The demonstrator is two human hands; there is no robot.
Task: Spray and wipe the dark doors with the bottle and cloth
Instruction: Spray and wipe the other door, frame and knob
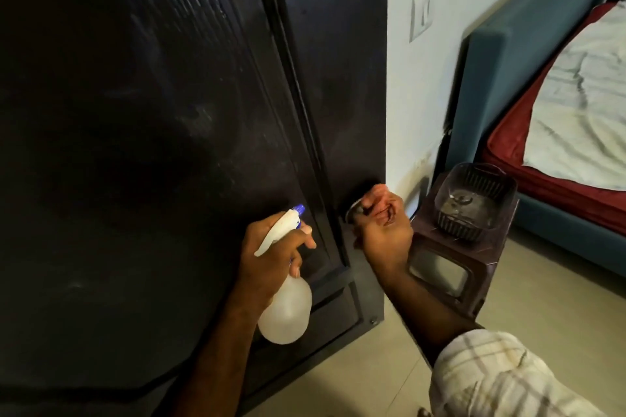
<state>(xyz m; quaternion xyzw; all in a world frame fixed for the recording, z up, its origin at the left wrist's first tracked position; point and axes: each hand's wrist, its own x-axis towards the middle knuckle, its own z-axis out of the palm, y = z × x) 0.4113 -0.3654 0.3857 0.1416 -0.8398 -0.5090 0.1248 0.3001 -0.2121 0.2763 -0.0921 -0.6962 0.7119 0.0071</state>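
left hand (271, 256): we've got it wrapped round the neck of the spray bottle (286, 306), finger on the trigger, blue nozzle aimed at the dark door (135, 145)
right hand (381, 218): clenched on what looks like a dark cloth (354, 210), pressed to the right door panel (333, 78) low down near its edge
smudges: pale streaks show higher up the big panel
tip: we'd mist lightly, then wipe along the grain so it doesn't streak
watch out: the brown stool (457, 267) with a plastic basket (474, 200) sits just beside our wiping arm
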